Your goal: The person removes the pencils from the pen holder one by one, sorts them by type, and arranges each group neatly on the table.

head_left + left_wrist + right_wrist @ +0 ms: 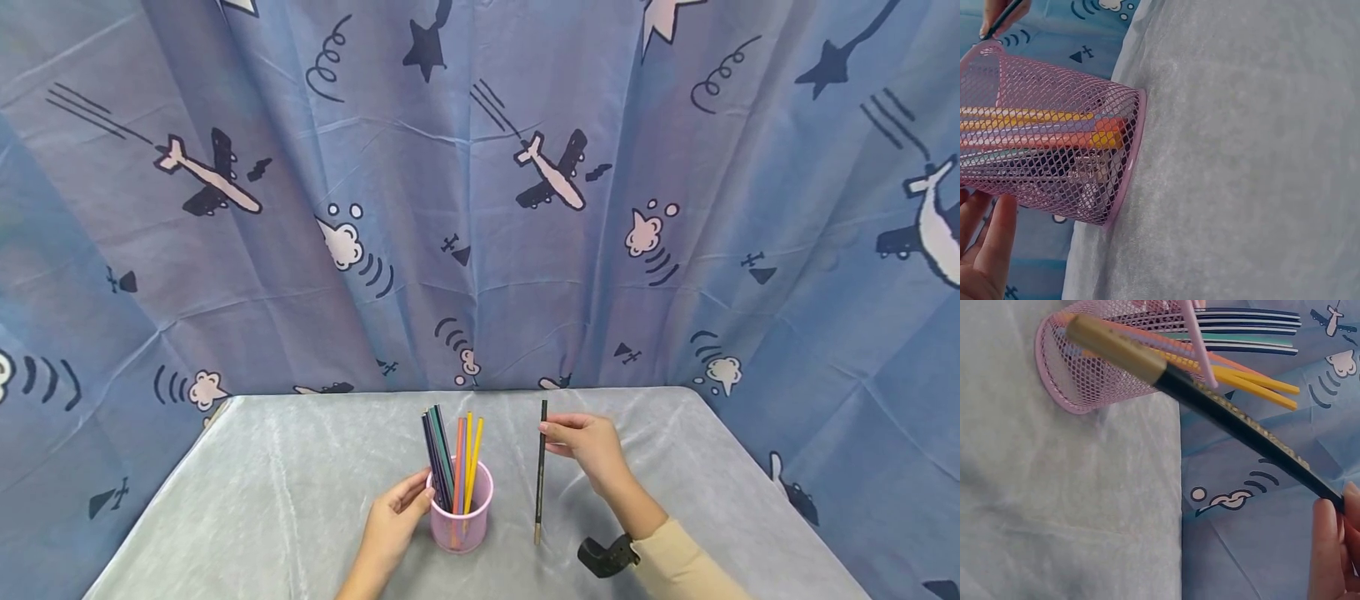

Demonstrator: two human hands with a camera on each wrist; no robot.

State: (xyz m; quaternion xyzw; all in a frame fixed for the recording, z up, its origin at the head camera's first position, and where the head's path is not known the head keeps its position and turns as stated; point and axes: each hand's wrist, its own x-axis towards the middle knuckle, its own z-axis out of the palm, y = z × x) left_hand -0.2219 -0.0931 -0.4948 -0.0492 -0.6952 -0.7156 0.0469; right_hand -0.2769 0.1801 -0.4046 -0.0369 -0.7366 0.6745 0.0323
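Note:
A pink mesh pencil cup stands upright on the table. Orange, yellow, teal and dark striped pencils lean inside it. At the cup's left side, my left hand holds it with thumb and fingers near the rim; the left wrist view shows the fingertips against the mesh. My right hand pinches a slim black pencil near its top, to the right of the cup. That pencil hangs nearly vertical, its gold end down and gold lettering along its barrel. It is apart from the cup.
A grey cloth covers the table. Behind it hangs a blue curtain printed with airplanes and stars. A black strap piece sits at the right wrist, beside a beige sleeve.

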